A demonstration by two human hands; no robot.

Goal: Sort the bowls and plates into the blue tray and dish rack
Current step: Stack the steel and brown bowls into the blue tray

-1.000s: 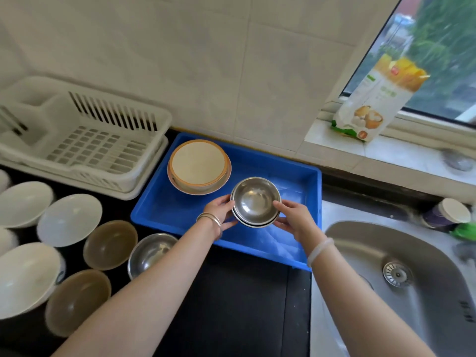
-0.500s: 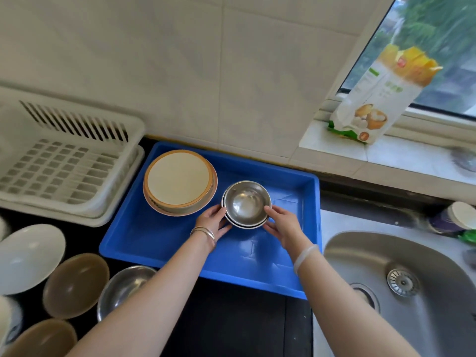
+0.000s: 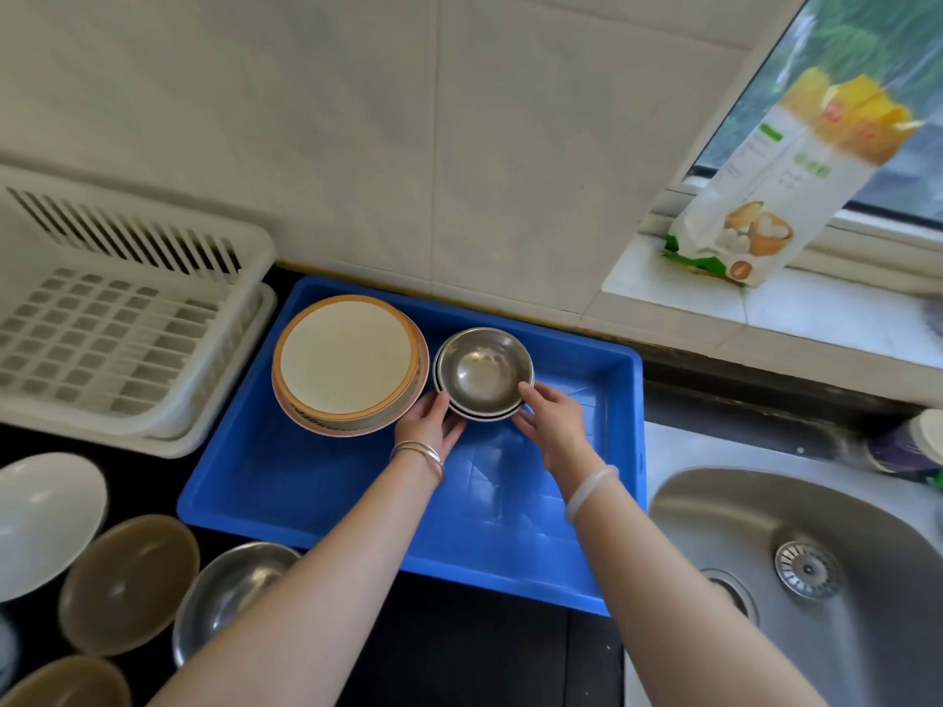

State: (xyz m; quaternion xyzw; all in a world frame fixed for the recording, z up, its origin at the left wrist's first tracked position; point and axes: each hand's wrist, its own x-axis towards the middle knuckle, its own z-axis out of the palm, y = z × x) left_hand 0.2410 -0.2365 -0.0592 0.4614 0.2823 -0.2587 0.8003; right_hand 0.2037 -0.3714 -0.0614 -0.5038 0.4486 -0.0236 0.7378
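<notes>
Steel bowls: we have a small nested stack of steel bowls [image 3: 482,374] down in the back of the blue tray [image 3: 316,482], just beside the stack of orange-rimmed plates [image 3: 349,362].
Left hand: our left hand [image 3: 427,422] cups the near-left side of the stack, fingers curled loosely against its lower rim; whether it bears any weight we cannot tell.
Right hand: our right hand [image 3: 551,421] meets the near-right rim, thumb on the lip and fingers spread below, a light hold and not a clamp.
Step in hand: we judge this to be the setting-down, with release to follow.
Dish rack: the white dish rack [image 3: 122,318] to the left shows no crockery in the part we can see.
Left to sort: a white bowl [image 3: 43,517], two tan bowls [image 3: 127,584] and another steel bowl [image 3: 229,589] wait on the dark counter [image 3: 459,650].
Risk, stack: nested steel slides easily, so letting go unevenly could tip the top bowl askew or send it clattering.
Risk, plates: the bowls sit close to the plates, so a nudge leftward could knock that pile.
Risk, withdrawal: our forearms pass over the waiting bowls, and a careless pull back could catch one.
</notes>
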